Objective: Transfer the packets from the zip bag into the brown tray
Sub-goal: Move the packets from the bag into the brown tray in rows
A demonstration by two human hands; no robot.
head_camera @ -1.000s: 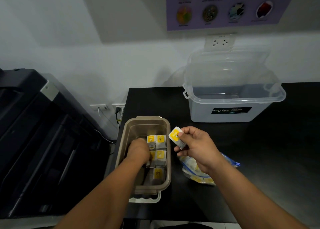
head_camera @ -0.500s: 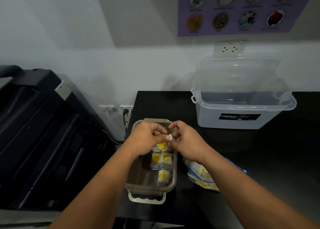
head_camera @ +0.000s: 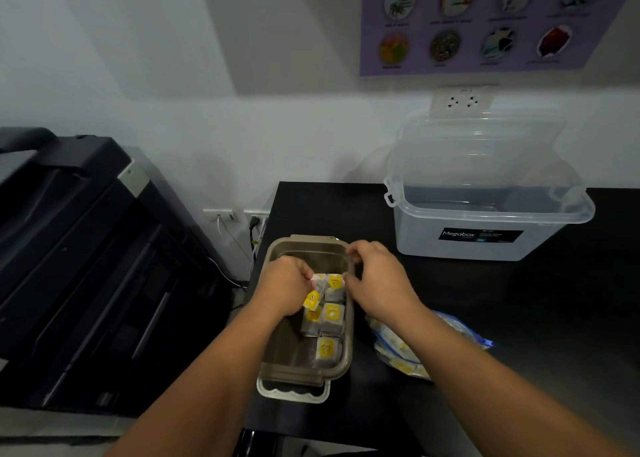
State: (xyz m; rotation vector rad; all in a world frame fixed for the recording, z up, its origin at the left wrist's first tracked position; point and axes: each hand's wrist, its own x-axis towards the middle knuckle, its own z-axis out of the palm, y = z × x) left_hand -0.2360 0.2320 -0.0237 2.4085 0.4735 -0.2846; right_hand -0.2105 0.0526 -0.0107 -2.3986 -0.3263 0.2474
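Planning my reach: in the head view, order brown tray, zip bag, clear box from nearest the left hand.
1. Brown tray, under the left hand.
2. Zip bag, right of the tray.
3. Clear box, back right, farthest.

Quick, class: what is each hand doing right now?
Left hand: pinching a small yellow-and-grey packet.
Right hand: open, holding nothing.

I see the brown tray [head_camera: 298, 377] with grey-and-yellow packets [head_camera: 331, 314] lying flat inside. One more packet [head_camera: 313, 299] is tilted above them, pinched by my left hand [head_camera: 284, 288]. The clear zip bag [head_camera: 408, 352] lies just right of the tray, with packets inside.
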